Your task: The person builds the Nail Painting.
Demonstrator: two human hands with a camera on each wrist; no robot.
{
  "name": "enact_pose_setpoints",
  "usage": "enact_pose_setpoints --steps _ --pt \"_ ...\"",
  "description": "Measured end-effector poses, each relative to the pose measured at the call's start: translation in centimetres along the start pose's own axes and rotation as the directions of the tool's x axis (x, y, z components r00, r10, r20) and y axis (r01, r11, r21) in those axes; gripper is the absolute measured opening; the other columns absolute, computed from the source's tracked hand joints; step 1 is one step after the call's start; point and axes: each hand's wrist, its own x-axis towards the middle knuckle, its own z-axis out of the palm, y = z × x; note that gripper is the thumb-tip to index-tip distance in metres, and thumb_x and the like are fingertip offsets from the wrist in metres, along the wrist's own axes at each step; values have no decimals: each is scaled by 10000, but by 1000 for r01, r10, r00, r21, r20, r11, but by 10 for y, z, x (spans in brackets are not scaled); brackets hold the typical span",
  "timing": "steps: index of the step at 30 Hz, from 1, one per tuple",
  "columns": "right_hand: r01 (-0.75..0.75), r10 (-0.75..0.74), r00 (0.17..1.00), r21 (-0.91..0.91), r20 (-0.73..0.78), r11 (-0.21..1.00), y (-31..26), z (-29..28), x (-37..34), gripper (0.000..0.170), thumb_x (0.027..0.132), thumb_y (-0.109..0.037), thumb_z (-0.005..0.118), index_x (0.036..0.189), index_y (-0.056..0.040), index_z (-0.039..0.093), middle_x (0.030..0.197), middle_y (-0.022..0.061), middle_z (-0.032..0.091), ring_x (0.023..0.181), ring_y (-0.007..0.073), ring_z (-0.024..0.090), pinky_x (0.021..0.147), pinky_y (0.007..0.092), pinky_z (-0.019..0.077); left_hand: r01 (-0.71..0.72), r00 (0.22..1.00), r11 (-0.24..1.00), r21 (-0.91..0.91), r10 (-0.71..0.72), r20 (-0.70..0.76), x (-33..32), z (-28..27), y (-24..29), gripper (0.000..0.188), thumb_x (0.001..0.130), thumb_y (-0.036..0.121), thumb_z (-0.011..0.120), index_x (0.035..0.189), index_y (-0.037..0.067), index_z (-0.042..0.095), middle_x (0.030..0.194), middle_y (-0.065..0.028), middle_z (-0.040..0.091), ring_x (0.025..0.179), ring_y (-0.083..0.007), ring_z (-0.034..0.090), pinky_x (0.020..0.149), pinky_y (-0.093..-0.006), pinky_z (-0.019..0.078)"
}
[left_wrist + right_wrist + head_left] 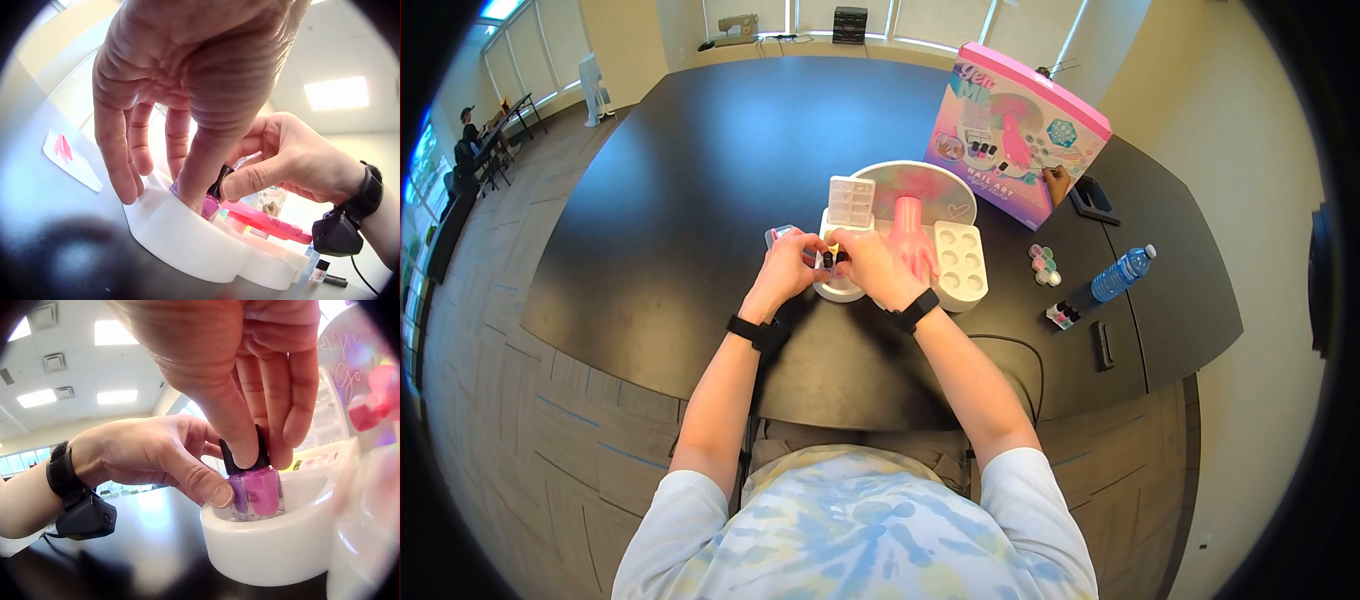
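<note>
Working from the left: white card (pixel 78 170) with pink marks, flat on the dark table (pixel 650 220), just beside the left hand (pixel 786 266). Left hand palm-down, wrist arched, fingers bent loosely downward; its thumb lies against the purple bottle (pixel 239 496) — whether the fingers close on it from behind, cannot tell. Purple bottle stands in the rounded left compartment of the white stand (pixel 269 559), side by side with the pink bottle (pixel 266 492); both black-capped.

Right hand (pixel 878 268) comes in from above, fingers pointing down, thumb and fingertips nearly together in a pinch on the pink bottle's cap. Behind the compartment, an upright tray (pixel 851 202) of small rectangular cells — contents too small to tell. Next, a pink model hand (pixel 913 245), then a palette (pixel 961 262) with six round wells. Farther right: a cluster of small pots (pixel 1044 265), pink, green and white; a water bottle (pixel 1122 273) holding blue-looking liquid.
</note>
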Motion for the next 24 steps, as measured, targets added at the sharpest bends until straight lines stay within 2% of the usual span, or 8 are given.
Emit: enact_pose_setpoints --steps 2,5,7,9,11,13,17,24 --pt "0 0 1000 -4 -2 1000 -1 -1 -1 236 757 -2 706 965 -6 593 814 230 673 848 427 670 724 487 523 -3 1000 1000 19 3 11 0 0 -1 392 628 141 892 975 66 725 989 -61 633 825 -197 688 794 -362 539" --pt "-24 26 999 -53 33 998 -1 -6 -1 313 785 2 715 1087 -20 637 898 200 699 868 349 697 740 411 544 -5 1000 1000 -24 5 1 -1 0 -4 415 621 148 899 988 74 720 975 -54 631 829 -188 685 785 -356 539" --pt "30 -36 993 -56 -115 998 4 -20 -4 418 770 -20 748 1174 -34 640 941 203 705 887 314 700 769 398 553 21 1000 998 -61 -20 8 -2 -1 -4 430 614 157 904 992 79 714 967 -53 636 826 -179 681 781 -349 541" --pt "-83 77 994 -84 -72 993 -18 -75 -14 496 740 -34 786 1215 -34 645 974 197 711 890 273 703 793 370 560 20 999 996 -85 -17 40 -3 -5 -3 457 609 135 903 1020 65 715 951 -52 658 801 -178 682 749 -338 551" --pt "-55 31 974 -101 -222 993 -6 -120 -29 476 726 -43 809 1179 -18 663 982 183 719 887 252 705 799 346 560 5 999 988 -156 0 32 -2 -4 -12 467 608 91 891 1039 61 716 948 -54 676 777 -168 689 724 -323 562" --pt "-284 253 917 -57 -308 957 13 -165 -58 437 719 -75 807 1135 -19 684 1018 166 722 904 294 702 829 367 555 33 999 969 -246 -22 46 -1 -2 -20 461 611 51 874 1044 58 714 942 -58 683 767 -151 695 707 -304 569" --pt "-536 416 825 -294 -384 791 56 -233 -136 410 692 -86 809 1084 -21 705 955 159 736 875 285 716 811 368 556 98 994 951 -292 -79 77 -4 -6 -13 396 643 -17 829 1010 47 691 939 -77 673 728 -155 704 683 -305 574" --pt "-708 650 700 -408 -298 576 88 -241 -212 420 645 7 825 1054 -29 737 969 153 746 944 319 712 832 396 559 160 984 934 -319 -125 126 0 -5 -17 352 672 -61 806 971 12 637 968 -100 671 752 -165 706 673 -306 582"
